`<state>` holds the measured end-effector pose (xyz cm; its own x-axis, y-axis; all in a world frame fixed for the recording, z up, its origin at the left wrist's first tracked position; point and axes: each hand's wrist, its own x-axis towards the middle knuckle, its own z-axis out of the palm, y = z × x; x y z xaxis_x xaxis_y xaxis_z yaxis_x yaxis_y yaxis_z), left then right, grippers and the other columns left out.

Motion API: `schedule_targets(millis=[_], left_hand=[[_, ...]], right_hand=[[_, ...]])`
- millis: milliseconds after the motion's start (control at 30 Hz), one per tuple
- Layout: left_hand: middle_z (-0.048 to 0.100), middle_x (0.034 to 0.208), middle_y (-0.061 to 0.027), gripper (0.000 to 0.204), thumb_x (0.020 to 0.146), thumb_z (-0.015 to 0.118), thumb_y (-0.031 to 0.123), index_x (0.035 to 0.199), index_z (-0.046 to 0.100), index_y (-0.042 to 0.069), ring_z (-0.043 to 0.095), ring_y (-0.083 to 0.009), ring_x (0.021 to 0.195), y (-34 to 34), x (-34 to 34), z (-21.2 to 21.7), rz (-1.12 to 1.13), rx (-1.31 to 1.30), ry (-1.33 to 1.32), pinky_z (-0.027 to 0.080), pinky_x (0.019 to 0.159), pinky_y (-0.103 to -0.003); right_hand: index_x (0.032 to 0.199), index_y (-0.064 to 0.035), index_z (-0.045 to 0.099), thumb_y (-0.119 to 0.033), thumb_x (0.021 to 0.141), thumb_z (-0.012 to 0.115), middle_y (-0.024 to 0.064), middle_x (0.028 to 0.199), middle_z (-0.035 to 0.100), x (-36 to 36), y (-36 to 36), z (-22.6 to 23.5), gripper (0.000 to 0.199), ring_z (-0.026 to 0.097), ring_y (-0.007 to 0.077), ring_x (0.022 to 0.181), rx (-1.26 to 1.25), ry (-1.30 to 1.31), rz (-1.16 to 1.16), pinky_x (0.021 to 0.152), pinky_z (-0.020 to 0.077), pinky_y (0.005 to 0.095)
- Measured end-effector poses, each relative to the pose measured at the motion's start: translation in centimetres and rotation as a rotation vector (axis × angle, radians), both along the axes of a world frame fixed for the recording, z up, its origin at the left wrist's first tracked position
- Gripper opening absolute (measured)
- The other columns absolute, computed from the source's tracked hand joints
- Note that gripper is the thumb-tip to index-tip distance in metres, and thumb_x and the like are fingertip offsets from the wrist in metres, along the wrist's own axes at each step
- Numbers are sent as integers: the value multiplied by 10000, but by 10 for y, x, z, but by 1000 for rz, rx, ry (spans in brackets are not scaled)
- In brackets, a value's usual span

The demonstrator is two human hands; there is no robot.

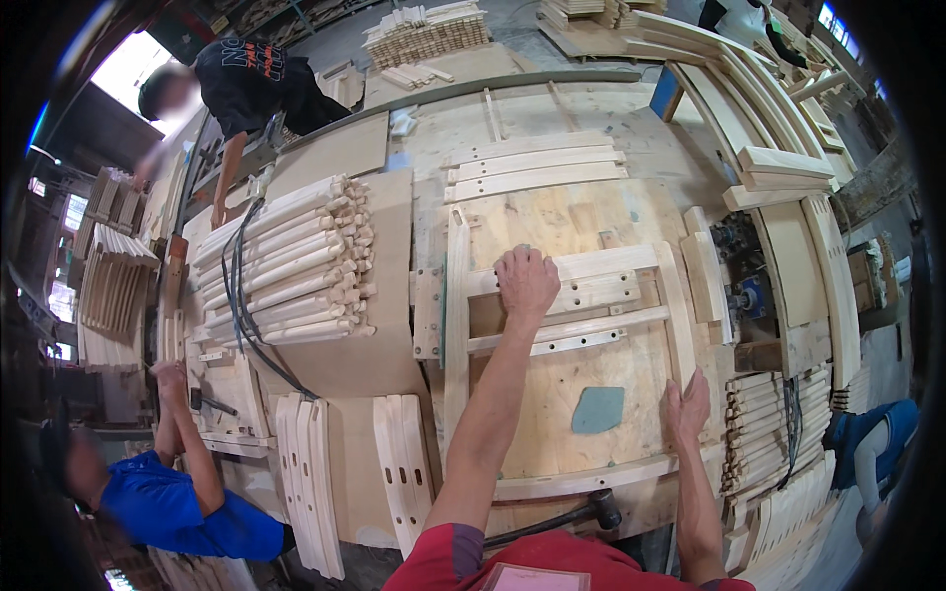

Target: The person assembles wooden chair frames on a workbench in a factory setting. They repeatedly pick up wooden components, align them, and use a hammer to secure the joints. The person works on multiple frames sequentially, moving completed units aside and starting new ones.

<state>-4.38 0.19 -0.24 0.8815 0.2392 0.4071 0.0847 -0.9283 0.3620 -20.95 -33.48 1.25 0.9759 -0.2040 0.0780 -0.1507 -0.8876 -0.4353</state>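
On the workbench in front of me lies a pale wooden frame (675, 320) with two side posts and several cross rails. My left hand (527, 283) reaches to its far side, fingers curled over the far rail (603, 262). Nearer rails (581, 335) have a row of drilled holes. At the near end of the right post, my right hand (687, 406) has thumb and fingers around the wood. A curved wooden rail (601, 476) lies across the near side of the bench. By my waist rests a black-headed mallet (603, 509), its handle pointing left.
A grey-green patch (598, 410) marks the plywood bench top. Bundled wooden spindles (286, 261) are stacked at left, slotted slats (402, 463) nearer. More slats (537, 165) lie beyond the frame. Co-workers in black (251, 84) and blue (197, 507) stand left; another person (872, 443) is at right.
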Motion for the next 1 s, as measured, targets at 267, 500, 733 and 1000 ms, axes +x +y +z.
schedule_targets(millis=[267,500,733,1000], left_hand=[[641,1008,-145,251,889,640,266,939,696,27,568,-321,1008,-2,2,-3,-10,19,-5,424,922,-478],[643,1008,-146,239,898,633,268,934,686,38,576,-325,1007,-1,2,-1,6,11,62,429,924,-467],[635,999,-132,238,906,622,277,913,670,44,576,-327,990,-1,1,-3,-20,38,30,432,917,-473],[608,937,-139,209,886,648,257,865,646,49,572,-330,939,1,1,-7,-60,57,-28,430,885,-472]], right_hand=[[1417,15,482,-209,885,704,228,1172,599,-2,-5,-4,619,563,426,1104,4,17,1,945,458,494],[1449,17,462,-229,901,691,234,1208,589,-1,-8,-7,643,559,421,1119,32,30,-12,959,456,489],[1454,26,460,-220,902,682,226,1204,592,2,-5,2,644,563,403,1119,101,85,-42,977,451,480],[1447,18,467,-204,890,686,221,1198,596,0,-5,0,638,560,398,1126,101,68,-65,981,450,479]])
